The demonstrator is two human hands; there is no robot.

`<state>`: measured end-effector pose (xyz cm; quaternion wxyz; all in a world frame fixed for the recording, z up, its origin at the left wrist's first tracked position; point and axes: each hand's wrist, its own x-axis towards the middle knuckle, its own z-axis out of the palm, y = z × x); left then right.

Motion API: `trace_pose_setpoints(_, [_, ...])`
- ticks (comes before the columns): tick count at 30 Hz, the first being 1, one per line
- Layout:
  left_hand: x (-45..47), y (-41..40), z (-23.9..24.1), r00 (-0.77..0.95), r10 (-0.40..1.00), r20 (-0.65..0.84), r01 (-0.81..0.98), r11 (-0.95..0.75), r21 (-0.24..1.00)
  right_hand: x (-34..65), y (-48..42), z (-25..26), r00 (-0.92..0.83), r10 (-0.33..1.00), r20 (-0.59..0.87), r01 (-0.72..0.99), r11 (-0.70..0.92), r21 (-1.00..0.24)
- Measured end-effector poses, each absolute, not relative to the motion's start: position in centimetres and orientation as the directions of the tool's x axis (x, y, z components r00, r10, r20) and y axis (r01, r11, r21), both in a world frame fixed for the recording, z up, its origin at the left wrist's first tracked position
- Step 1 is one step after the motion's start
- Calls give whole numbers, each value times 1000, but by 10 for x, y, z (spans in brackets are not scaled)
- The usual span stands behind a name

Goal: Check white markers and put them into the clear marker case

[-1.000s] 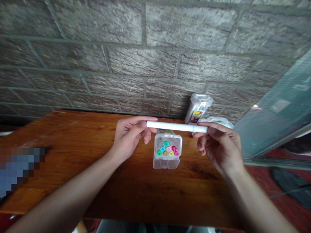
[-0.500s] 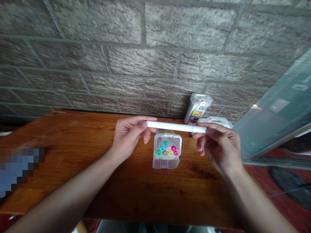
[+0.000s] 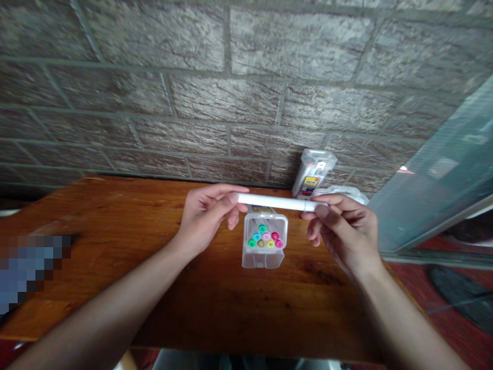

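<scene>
A white marker pen is held level above the table between my two hands. My left hand pinches its left end between thumb and fingers. On the other end, my right hand grips the capped part, where a bit of purple shows at the tip. Just below and behind the pen stands an open clear plastic case with several markers in it, their coloured ends in green, blue, pink, red, yellow and brown facing me.
Against the brick wall stands a second clear marker case with a yellow label. Another clear plastic piece lies partly behind my right hand. The wooden table ends near my lap; a glass panel rises at the right.
My right hand has shifted slightly left along the marker, its thumb now further over the cap, and the purple tip has come into sight. My left hand stays nearly still.
</scene>
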<state>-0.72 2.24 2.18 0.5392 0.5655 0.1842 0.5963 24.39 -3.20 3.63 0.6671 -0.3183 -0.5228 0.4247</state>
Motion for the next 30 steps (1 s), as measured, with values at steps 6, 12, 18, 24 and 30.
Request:
trace_pose_setpoints(6, [-7,22,20,250,814,524,-357,-426,831,243,-32,34,105,891,441,-197,454,-869])
trace_pose_setpoints(12, [-5,18,27,206,800,564,-162,-540,826,241,-33,35,138,886,443,-144,461,-876])
trace_pose_setpoints(18, [-4,17,28,222,787,575,-97,-570,816,238,-33,34,93,855,511,-74,517,-853])
trace_pose_setpoints(24, [-3,16,28,220,770,599,-113,-590,800,239,-32,27,91,829,552,-21,555,-831])
trace_pose_setpoints(30, [-4,16,29,223,788,574,-82,-572,816,241,-32,25,82,835,545,12,546,-838])
